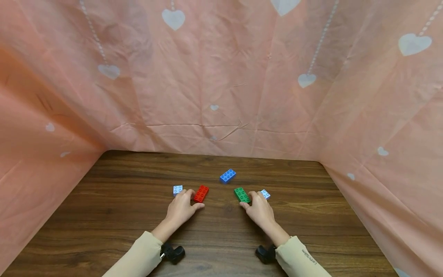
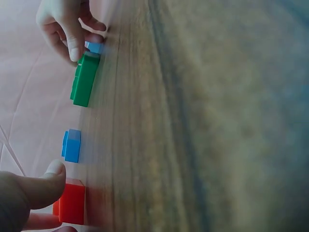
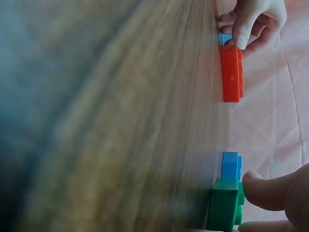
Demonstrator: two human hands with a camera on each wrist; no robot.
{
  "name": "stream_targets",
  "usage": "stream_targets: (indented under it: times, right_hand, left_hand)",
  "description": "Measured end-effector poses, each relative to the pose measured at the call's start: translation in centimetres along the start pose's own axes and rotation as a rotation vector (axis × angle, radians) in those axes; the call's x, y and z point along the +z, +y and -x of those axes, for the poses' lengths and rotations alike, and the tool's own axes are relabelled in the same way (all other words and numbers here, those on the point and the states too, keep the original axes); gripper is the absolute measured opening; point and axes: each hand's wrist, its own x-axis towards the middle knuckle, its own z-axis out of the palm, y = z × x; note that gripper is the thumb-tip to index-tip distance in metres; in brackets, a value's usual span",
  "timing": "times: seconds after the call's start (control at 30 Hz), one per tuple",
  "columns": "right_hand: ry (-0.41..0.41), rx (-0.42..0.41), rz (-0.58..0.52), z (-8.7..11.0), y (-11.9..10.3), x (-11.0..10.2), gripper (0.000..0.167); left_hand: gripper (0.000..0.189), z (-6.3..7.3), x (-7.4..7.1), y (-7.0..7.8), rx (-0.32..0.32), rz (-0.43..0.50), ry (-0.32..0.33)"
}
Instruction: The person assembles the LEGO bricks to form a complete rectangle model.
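On my feed the red brick and the green brick read as moulded plastic, smooth-sided with a soft sheen. I see similar smooth plastic on the blue brick and the two pale bricks. The tabletop looks like wood or a wood-pattern laminate, streaked with grain, satin rather than glossy. I'd call the drape thin cloth, creased and faintly lustrous. The sleeves look like soft matt fabric, and the black wrist units like hard plastic, slightly shiny.
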Motion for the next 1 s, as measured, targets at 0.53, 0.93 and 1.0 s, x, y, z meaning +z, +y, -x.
stream_targets:
  times: [0.53,0.93,1.0]
  right_hand:
    - [0.003,0.024,0.004,-0.85,-0.2,0.47,0.04]
    - [-0.031,-0.007,0.017,-0.5,-0.07,0.31,0.038]
    - [-0.032,-0.018,0.015,-0.36,0.01,0.27,0.038]
  left_hand:
    - [0.038,-0.82,0.42,-0.25,-0.046,0.019,-0.01]
    - [0.031,-0.89,0.45,-0.49,-0.016,0.029,-0.012]
    - [0.03,-0.82,0.38,-0.5,-0.014,0.028,-0.022]
